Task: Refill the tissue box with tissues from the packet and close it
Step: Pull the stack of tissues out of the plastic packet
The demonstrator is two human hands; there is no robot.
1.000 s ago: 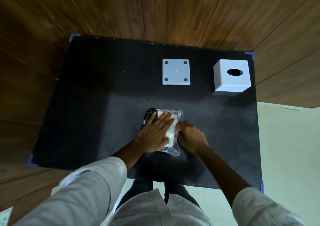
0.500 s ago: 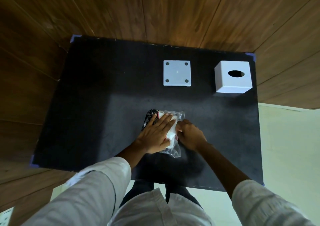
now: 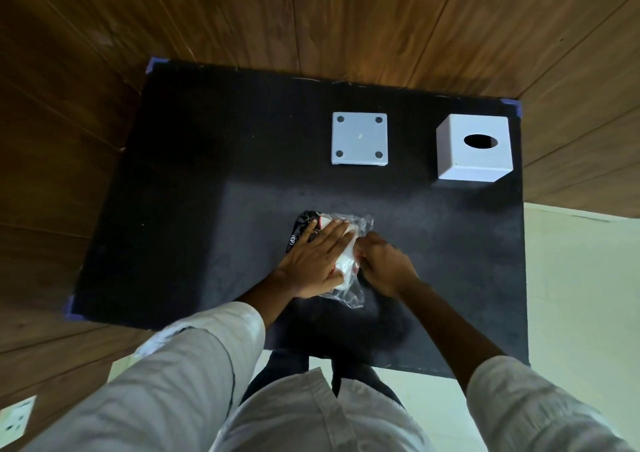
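Observation:
The tissue packet [image 3: 353, 290], clear plastic with a black and red end, lies on the black table [image 3: 194, 209] near its front middle. My left hand [image 3: 317, 261] lies flat on the packet, fingers together, pressing it down. My right hand [image 3: 384, 264] is closed at the packet's right open side, pinching the white tissues [image 3: 346, 261] or the plastic there; which one is hidden. The white tissue box cover [image 3: 474, 148], with an oval slot on top, stands at the back right. Its flat square base plate [image 3: 359, 139] lies to the left of it.
Wooden panel walls surround the table at the back and both sides. A pale floor shows to the right and in front. A small white wall socket [image 3: 15, 417] sits at the lower left.
Both hands stay on the packet; my right hand has closed in a little against its open side. The view shifted slightly.

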